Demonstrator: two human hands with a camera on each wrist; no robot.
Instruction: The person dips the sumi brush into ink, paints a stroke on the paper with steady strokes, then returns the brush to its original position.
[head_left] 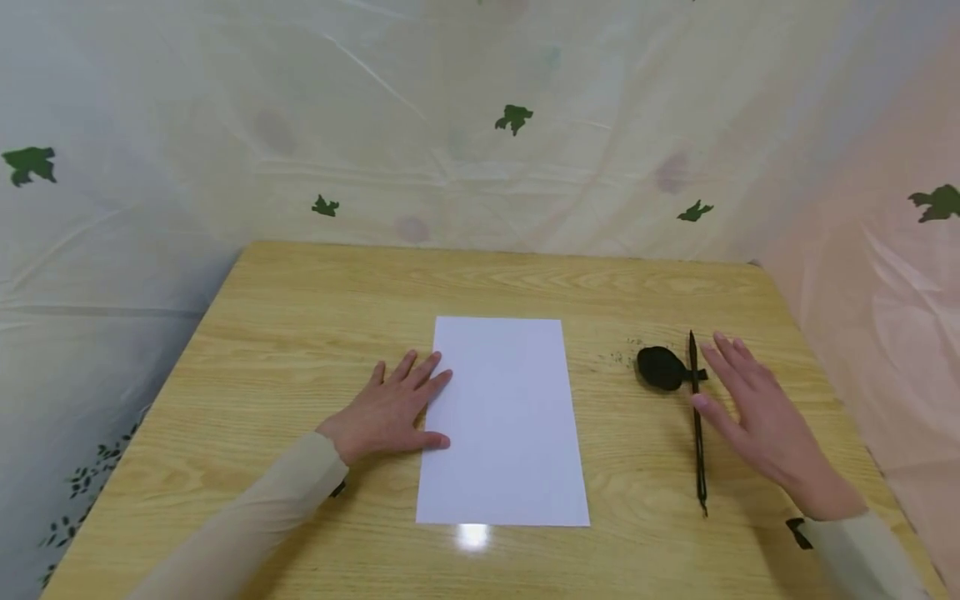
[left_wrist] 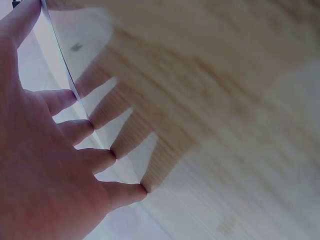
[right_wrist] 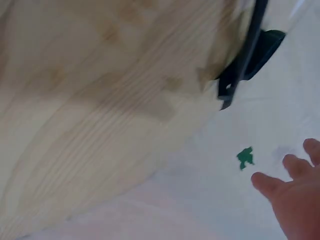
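A blank white sheet of paper (head_left: 504, 425) lies upright in the middle of the wooden table. My left hand (head_left: 390, 412) rests at its left edge, fingers spread, with some fingertips and the thumb on the paper; the left wrist view shows the same hand (left_wrist: 55, 145) touching the tabletop. On the right sits a small black round dish (head_left: 660, 368) with a short handle. Across that handle lies a slender black stick (head_left: 698, 442), pointed at the top; its exact kind is unclear. Just right of the stick is my right hand (head_left: 772, 421), fingers extended, holding nothing.
Dark specks (head_left: 622, 358) dot the wood (head_left: 315, 317) left of the dish. Pale cloth (head_left: 420, 108) with green bird shapes hangs behind the table and at both sides. A light glare (head_left: 472, 536) shows below the paper.
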